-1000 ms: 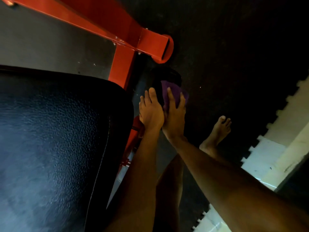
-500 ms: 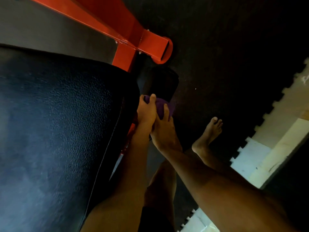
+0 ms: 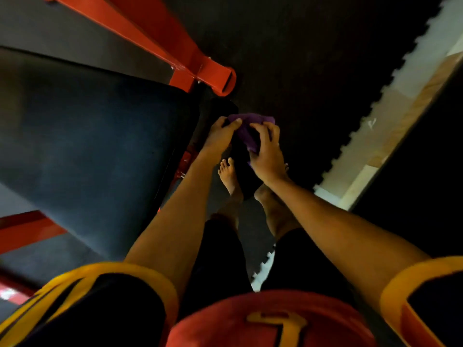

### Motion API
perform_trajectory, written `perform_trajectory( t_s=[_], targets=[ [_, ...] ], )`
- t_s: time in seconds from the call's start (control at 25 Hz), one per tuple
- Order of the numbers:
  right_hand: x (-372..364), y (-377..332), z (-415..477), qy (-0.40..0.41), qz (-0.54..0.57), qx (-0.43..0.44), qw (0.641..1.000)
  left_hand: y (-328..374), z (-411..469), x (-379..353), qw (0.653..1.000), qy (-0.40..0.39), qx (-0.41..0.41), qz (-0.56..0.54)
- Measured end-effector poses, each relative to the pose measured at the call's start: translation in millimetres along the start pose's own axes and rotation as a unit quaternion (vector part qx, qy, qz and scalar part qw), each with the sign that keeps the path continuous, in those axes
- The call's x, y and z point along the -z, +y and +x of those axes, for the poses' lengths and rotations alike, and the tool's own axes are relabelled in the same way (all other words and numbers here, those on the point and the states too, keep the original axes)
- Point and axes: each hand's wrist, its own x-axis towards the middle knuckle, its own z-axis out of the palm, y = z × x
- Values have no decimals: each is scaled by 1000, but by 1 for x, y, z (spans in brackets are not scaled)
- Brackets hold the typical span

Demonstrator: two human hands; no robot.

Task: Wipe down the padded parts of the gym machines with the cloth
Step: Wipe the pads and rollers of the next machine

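Note:
A purple cloth [image 3: 248,128] lies over a dark padded roller [image 3: 244,169] just past the end of the big black bench pad [image 3: 95,144]. My left hand [image 3: 220,135] grips the cloth's left edge with its fingers curled over it. Over the right side of the cloth, my right hand [image 3: 266,151] presses it onto the roller. The roller is very dark and partly hidden under both hands.
The machine's red steel frame [image 3: 190,63] runs diagonally above the pad and ends in an open tube. Black rubber floor mats [image 3: 313,58] with a jigsaw edge meet pale tiles [image 3: 390,116] on the right. My bare feet stand just below the roller.
The camera has pulled back and tilted down, so my shirt and both feet now show. Both hands have shifted on the roller, and more of the cloth is bunched between them.

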Motion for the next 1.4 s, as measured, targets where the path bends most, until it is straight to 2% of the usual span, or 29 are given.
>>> perform_trajectory(
  t_s=[0.16, 0.32, 0.44, 0.56, 0.72, 0.88, 1.0, 1.12, 1.24, 1.4],
  targets=[
    [94, -33, -26, 16, 3, 62, 998, 63, -74, -12, 998, -58, -33, -22],
    [170, -62, -45, -2, 38, 54, 998, 110, -136, -27, 993, -95, -72, 2],
    [216, -78, -57, 0, 132, 58, 990, 145, -176, -38, 983, -118, -137, 38],
    [257, -82, -57, 44, 206, 81, 974, 173, -197, -36, 968, -137, -201, 66],
    [313, -91, -32, 35, 163, 103, 981, 222, -211, -26, 936, -133, -290, 147],
    [356, -115, -4, 44, 108, 138, 984, 271, -212, -28, 893, -78, -357, 261],
    [384, -139, 21, 75, 54, 198, 976, 310, -200, -27, 870, -23, -378, 317],
    [409, -158, 58, 92, 0, 233, 968, 351, -184, -25, 839, -19, -404, 364],
    [430, -167, 100, 82, -37, 246, 965, 393, -166, -23, 802, -6, -437, 406],
    [465, -198, 155, 53, -69, 259, 962, 456, -140, -18, 775, 29, -458, 434]
  ],
)
